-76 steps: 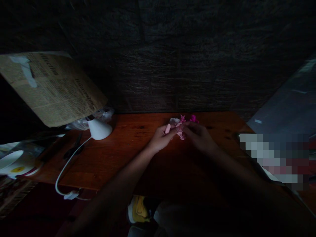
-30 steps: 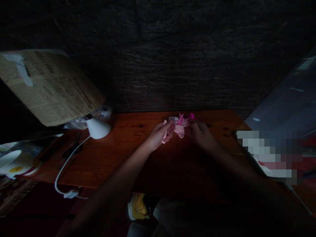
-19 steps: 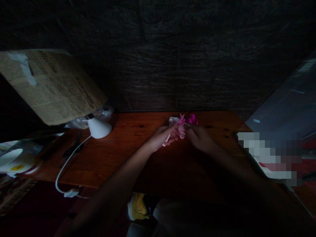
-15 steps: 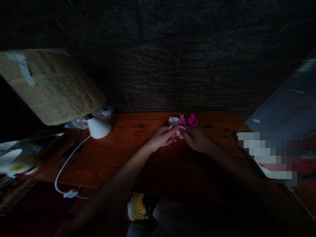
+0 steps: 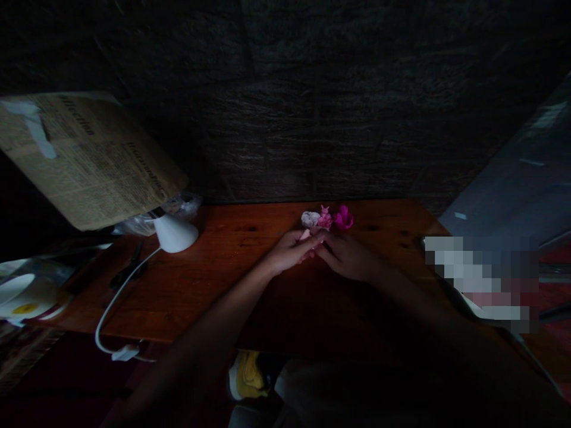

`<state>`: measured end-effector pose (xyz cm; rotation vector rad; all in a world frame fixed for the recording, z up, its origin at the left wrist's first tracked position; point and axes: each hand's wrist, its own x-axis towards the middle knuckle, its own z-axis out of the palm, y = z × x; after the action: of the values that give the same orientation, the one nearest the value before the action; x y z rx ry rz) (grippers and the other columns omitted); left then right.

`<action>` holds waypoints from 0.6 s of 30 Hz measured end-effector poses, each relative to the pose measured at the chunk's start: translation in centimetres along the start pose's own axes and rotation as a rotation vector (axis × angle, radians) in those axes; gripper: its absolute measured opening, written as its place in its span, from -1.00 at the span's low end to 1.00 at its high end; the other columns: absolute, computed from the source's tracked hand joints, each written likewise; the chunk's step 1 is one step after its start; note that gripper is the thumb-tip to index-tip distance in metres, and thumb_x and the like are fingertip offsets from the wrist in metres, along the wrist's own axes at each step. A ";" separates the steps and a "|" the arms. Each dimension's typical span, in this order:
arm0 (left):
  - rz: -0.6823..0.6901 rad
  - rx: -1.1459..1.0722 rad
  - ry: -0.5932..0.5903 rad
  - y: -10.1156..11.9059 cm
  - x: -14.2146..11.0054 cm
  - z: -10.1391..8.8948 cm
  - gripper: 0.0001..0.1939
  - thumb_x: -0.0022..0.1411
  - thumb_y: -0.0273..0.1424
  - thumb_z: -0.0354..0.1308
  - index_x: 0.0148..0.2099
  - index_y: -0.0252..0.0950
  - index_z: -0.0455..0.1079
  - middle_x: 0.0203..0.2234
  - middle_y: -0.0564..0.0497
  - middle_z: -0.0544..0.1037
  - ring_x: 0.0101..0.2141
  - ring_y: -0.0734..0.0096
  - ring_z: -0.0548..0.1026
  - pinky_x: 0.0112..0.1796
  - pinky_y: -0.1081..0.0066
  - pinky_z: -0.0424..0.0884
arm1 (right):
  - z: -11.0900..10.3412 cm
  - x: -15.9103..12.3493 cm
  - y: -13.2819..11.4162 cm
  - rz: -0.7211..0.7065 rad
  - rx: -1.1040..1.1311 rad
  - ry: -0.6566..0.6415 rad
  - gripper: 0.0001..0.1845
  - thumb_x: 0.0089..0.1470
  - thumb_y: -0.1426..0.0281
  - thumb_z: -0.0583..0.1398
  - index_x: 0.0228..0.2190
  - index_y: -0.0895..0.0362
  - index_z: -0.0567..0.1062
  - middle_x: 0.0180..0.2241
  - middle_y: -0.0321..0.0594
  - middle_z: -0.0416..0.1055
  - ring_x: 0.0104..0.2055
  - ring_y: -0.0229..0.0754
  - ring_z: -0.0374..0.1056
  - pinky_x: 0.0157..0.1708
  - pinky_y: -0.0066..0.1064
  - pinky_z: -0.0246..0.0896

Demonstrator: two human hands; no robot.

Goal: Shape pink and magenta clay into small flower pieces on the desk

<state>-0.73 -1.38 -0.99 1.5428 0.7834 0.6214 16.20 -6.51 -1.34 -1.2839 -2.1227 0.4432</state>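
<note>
Dim light. Pale pink clay-like piece (image 5: 306,235) sits in the left hand (image 5: 288,251), fingers curled round it, above the wooden table (image 5: 223,255). Right hand (image 5: 348,255) meets it at the fingertips — cannot tell whether it pinches anything. Piece looks light, soft, easily dented or torn; best cradled underneath, pressed with finger pads. Just beyond: white crumpled lump (image 5: 309,219), pink eared figure (image 5: 325,219), magenta petalled piece (image 5: 343,218).

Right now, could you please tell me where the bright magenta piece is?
In the head view, the bright magenta piece sits toward the back of the wooden table, just beyond the right hand and right of the pink piece.
</note>
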 end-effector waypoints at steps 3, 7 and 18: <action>-0.023 -0.033 0.017 0.2 0.0 0.0 -0.54 0.08 0.02 0.24 -0.39 -0.31 0.33 -0.66 0.16 0.31 -0.67 0.67 0.17 -0.66 0.57 -0.01 | -0.1 0.1 -0.2 0.003 0.129 0.030 -0.75 0.25 0.25 0.02 -0.20 0.09 0.42 -0.27 -0.09 0.53 -0.27 -0.07 0.44 -0.20 -0.22 0.26; -0.018 -0.087 0.024 0.4 0.1 -0.2 -0.51 0.04 0.04 0.27 -0.37 -0.33 0.35 -0.68 0.20 0.26 -0.70 0.69 0.10 -0.68 0.57 -0.07 | -0.4 0.1 -0.1 0.097 0.331 0.013 -0.61 0.27 0.19 -0.11 -0.46 0.08 0.34 -0.54 -0.26 0.34 -0.48 -0.19 0.27 -0.38 -0.32 0.18; 0.072 -0.180 -0.060 0.0 0.2 -0.7 -0.55 0.03 -0.06 0.33 -0.30 -0.33 0.33 -0.67 0.22 0.26 -0.70 0.72 0.09 -0.68 0.58 -0.08 | -0.3 0.8 -0.8 0.278 0.858 0.002 -0.47 0.09 -0.12 0.12 -0.56 0.06 0.22 -0.69 -0.48 0.05 -0.67 -0.36 -0.01 -0.64 -0.43 -0.04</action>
<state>-1.10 -0.78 -0.95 1.4228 0.6116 0.6771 15.59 -6.22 -0.36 -1.0304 -1.4480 1.2929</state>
